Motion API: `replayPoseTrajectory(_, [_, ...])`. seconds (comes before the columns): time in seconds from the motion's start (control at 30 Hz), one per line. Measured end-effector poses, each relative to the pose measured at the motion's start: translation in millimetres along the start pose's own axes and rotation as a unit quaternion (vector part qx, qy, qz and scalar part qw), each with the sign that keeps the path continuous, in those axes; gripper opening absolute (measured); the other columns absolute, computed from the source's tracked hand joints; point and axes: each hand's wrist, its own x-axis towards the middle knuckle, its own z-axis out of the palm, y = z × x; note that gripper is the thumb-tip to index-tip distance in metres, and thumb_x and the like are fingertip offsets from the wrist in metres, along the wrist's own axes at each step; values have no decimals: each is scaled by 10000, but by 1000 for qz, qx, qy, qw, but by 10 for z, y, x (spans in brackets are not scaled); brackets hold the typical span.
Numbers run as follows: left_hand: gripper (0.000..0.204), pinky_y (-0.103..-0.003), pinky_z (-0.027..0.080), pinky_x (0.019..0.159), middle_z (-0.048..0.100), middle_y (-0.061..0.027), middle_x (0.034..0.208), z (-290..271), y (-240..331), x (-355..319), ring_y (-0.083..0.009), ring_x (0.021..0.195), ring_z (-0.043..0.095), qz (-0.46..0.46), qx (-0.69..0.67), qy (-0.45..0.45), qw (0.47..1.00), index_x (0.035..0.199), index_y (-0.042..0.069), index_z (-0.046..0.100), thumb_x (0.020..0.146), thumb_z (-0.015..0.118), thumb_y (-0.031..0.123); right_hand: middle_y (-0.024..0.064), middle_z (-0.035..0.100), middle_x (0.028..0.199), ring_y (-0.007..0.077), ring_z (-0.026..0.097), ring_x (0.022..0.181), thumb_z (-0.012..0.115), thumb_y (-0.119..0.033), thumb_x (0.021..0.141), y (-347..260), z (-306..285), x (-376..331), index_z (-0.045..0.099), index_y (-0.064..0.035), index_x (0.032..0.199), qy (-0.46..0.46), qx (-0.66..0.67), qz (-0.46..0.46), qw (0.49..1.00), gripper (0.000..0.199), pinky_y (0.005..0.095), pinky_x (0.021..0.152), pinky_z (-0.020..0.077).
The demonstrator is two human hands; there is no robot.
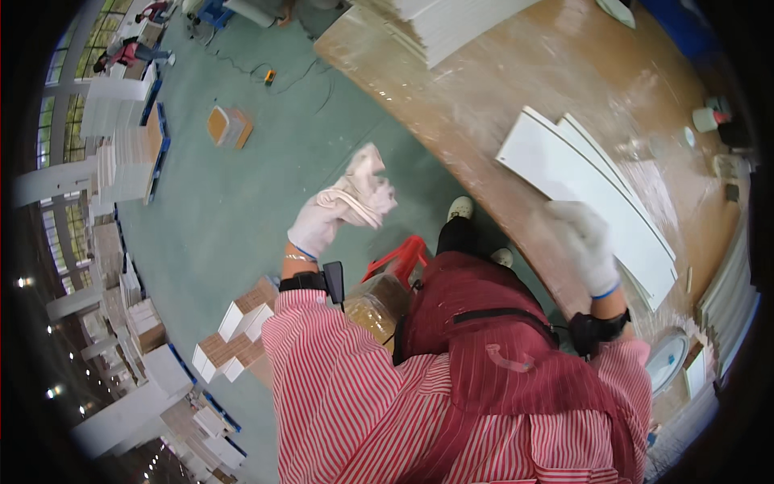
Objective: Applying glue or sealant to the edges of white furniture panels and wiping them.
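Observation:
My left hand (318,222), in a white glove, is raised over the green floor and grips a crumpled pale cloth (361,187). My right hand (587,240), also gloved, rests on the near end of a stack of long white panels (580,173) lying on the brown workbench (500,89). The fingers look pressed onto the top panel's edge; the picture is blurred there. Both forearms wear red-and-white striped sleeves with a black band at each wrist.
A pile of white sheets (451,24) sits at the bench's far end. Small pots (709,119) stand at its right edge, a white plate (667,359) near my right elbow. Stacked boxes (234,335) and a small box (229,126) lie on the floor; people work far left (129,53).

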Motion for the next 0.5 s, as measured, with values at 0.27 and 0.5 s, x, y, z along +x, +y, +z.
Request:
replayPoseTrajectory(0.27, [461, -287, 531, 940, 703, -61, 1174, 2443, -143, -258, -146, 1045, 659, 38, 86, -184, 979, 1368, -7, 626, 959, 756, 163, 253, 534, 1501, 373, 598, 1312, 787, -139, 841, -356, 496, -405, 403, -17, 1546, -56, 109, -61, 991, 812, 408, 1098, 485])
replayPoseTrajectory(0.5, [407, -333, 593, 844, 650, -30, 1080, 2718, -325, 165, -141, 979, 648, 18, 158, 34, 987, 1351, 14, 607, 1018, 663, 241, 94, 618, 1352, 174, 605, 1191, 586, 2, 847, 227, -558, -1116, 543, 25, 1434, 234, 362, 70, 900, 589, 302, 961, 523])
